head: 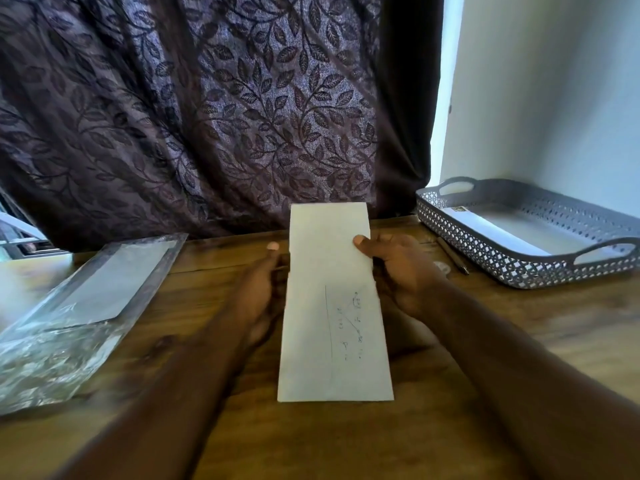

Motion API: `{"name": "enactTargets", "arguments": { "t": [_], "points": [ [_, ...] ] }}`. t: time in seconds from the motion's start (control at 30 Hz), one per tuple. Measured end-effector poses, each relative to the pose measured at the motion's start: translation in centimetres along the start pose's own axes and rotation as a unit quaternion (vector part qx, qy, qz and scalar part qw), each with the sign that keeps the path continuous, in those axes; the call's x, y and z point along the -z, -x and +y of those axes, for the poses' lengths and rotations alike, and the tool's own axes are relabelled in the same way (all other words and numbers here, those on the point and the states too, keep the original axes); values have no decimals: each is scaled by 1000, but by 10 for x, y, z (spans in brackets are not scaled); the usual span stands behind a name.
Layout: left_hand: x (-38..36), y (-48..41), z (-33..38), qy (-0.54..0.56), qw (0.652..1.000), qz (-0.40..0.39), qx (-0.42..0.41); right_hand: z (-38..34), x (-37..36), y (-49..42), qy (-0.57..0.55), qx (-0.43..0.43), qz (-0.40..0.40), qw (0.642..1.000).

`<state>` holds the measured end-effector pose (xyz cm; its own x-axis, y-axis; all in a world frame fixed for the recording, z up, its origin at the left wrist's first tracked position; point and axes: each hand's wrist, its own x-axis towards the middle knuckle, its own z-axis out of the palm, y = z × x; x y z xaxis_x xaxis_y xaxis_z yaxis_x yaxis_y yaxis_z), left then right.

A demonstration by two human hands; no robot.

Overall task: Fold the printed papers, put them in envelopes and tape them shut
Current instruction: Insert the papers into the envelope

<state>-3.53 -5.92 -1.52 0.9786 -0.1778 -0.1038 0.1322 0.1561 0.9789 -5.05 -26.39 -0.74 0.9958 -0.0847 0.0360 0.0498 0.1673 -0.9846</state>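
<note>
- Between our two hands, over the middle of the tabletop (519,323), we held the folded paper (332,258) lengthwise, its far end pointing away from us.
- Our right grip (398,271) pinched the paper's right edge, thumb (362,242) on top and the other fingers hidden beneath.
- Our left grip (259,289) lay along the paper's left edge, one fingertip (273,245) raised just beside it. With the blur and the sheet in front, we could not tell whether it clasped the paper.
- Faint pen marks and a long line (349,323) showed on the paper's near half.
- Left of us lay a clear plastic packet (69,341) with white envelopes (114,282) inside.
- Right of us, at the back, stood a grey perforated tray (485,251) with handles, holding a white sheet (512,230).
- A pen (452,254) lay just beside the tray's near wall.
- Behind the tabletop hung a dark leaf-patterned curtain (207,116), beside a pale wall (554,98).
</note>
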Motion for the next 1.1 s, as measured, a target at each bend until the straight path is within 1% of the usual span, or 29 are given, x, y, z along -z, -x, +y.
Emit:
{"name": "enactTargets", "arguments": {
  "t": [0.07,0.1,0.17,0.2,0.23,0.27,0.3,0.33,0.4,0.5,0.6,0.63,0.7,0.77,0.83,0.87,0.93,1.03,1.1],
  "points": [
    [8,-8,-2,-48,997,36,-42,7,1,-1,84,-6,23,996],
    [13,-10,-3,-80,994,51,-50,11,0,-2,134,0,33,990],
    [19,-17,-7,-186,977,78,-73,17,0,-7,256,27,43,965],
    [22,-18,-9,-290,946,95,-106,17,0,-8,333,46,46,941],
    [23,-19,-11,-409,895,108,-145,17,-1,-8,412,70,53,907],
    [24,-19,-13,-502,838,117,-178,17,-2,-9,471,92,62,875],
    [24,-19,-13,-550,803,122,-197,20,-1,-11,500,109,69,856],
    [24,-19,-13,-565,791,120,-200,21,-1,-12,513,120,71,847],
    [22,-20,-16,-577,781,119,-207,25,-1,-16,530,124,64,836],
    [20,-23,-20,-596,762,101,-233,31,1,-23,579,110,59,806],
    [22,-27,-24,-597,763,65,-241,38,3,-29,620,125,69,772],
    [22,-29,-26,-594,765,55,-243,39,5,-31,623,133,71,768],
    [21,-31,-29,-607,760,31,-231,38,8,-30,605,152,65,779],
    [18,-35,-30,-632,750,0,-196,36,7,-27,592,173,54,785],
    [16,-38,-29,-652,742,-17,-154,35,4,-28,596,159,22,787],
    [15,-40,-29,-660,737,-21,-145,35,1,-30,606,136,1,784],
    [14,-42,-30,-681,719,-27,-137,36,-1,-34,645,84,-40,758],
    [17,-44,-32,-699,703,-28,-132,38,0,-36,704,53,-90,703],
    [19,-44,-33,-702,700,-25,-131,40,-1,-36,712,51,-97,693]
  ]
}}
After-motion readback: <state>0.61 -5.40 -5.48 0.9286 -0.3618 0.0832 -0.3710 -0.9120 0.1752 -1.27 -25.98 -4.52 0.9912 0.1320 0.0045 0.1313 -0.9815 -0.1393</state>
